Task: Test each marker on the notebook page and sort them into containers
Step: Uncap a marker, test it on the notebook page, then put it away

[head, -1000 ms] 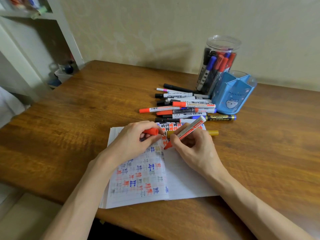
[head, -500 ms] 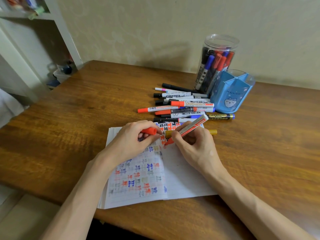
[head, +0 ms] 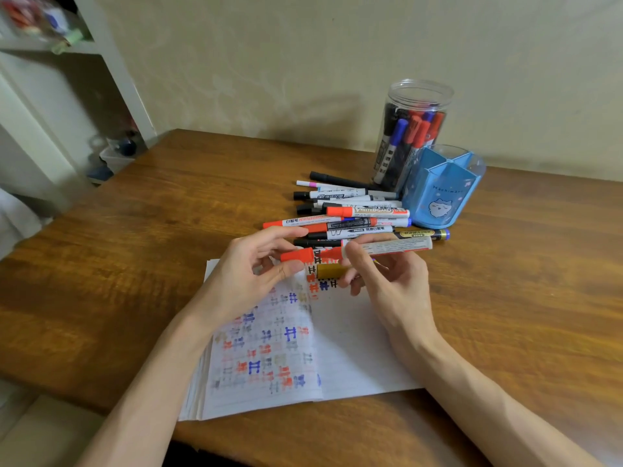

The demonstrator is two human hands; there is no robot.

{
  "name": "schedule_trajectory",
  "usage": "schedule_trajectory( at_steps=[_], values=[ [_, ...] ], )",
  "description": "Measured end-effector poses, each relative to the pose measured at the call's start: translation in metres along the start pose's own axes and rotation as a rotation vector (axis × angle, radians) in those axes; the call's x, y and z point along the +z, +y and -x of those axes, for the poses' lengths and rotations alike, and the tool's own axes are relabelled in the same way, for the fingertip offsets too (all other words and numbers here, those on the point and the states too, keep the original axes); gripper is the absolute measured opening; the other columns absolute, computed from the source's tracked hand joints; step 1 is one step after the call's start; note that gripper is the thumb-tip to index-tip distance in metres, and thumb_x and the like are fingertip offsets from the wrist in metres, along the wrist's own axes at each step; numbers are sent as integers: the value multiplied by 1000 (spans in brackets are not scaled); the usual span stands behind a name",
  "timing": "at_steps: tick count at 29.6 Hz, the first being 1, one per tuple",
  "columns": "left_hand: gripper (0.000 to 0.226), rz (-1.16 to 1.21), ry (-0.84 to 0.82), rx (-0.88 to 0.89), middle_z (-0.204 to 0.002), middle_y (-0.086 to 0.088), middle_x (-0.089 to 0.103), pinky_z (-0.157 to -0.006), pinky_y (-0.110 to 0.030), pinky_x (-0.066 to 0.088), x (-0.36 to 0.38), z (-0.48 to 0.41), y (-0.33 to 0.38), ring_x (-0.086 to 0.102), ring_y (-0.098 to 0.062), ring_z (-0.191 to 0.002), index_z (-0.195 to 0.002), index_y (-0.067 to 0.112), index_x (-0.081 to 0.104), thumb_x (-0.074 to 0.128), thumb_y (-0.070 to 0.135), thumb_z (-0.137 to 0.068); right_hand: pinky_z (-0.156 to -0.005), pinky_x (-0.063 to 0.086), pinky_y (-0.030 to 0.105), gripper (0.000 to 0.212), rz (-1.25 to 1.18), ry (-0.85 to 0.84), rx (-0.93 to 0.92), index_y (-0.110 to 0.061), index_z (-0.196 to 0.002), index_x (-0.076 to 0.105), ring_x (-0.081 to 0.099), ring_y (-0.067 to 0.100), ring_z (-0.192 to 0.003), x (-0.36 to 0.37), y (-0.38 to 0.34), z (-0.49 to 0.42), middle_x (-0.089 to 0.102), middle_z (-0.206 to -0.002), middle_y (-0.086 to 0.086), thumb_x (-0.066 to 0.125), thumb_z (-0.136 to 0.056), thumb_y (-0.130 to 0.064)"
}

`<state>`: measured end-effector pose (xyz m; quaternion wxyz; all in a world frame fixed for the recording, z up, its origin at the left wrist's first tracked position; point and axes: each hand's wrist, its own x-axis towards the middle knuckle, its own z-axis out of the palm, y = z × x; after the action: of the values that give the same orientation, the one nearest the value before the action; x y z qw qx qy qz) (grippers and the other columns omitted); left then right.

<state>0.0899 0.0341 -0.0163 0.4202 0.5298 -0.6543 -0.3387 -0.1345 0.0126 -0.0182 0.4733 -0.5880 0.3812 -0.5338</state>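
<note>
Head view: left hand pinches cap, right hand grips marker — gold marker half hidden. Wooden table; shelf blurred.

Above the open notebook, the left hand pinches a red cap while the right hand holds the red marker level. Loose markers lie beyond, beside a blue holder and a clear jar.
</note>
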Motion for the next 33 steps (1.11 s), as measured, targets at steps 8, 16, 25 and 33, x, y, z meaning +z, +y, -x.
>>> schedule_trajectory(
  at_steps=[8,16,25,33],
  values=[
    [25,37,7,13,-100,8,77,-83,-27,60,4,-1,12,74,-14,-99,-108,21,74,75,28,-84,-64,58,31,18,-56,-162,63,-8,-108,77,71,17,-70,-1,-1,-1,79,-89,7,78,-93,-17],
    [26,116,66,4,-96,7,80,-68,-22,60,10,3,10,74,-17,-75,-110,31,74,71,20,-86,-89,63,41,26,-84,-212,87,-4,-109,77,76,26,-86,-3,5,-2,79,-92,15,66,-98,-26],
    [22,96,45,29,-102,4,79,-76,-23,60,7,0,15,75,-18,-92,-111,22,76,72,20,-89,-71,58,26,21,-85,-216,63,-8,-113,77,74,13,-79,-9,-5,-7,79,-90,1,72,-95,-17],
    [21,218,170,22,-106,-6,76,-84,-28,59,-10,10,18,72,-23,-105,-109,7,75,74,17,-91,-79,65,36,17,77,-217,48,-14,-96,78,78,19,-92,-11,-10,-19,80,-99,-1,86,-82,-20]
  ],
)
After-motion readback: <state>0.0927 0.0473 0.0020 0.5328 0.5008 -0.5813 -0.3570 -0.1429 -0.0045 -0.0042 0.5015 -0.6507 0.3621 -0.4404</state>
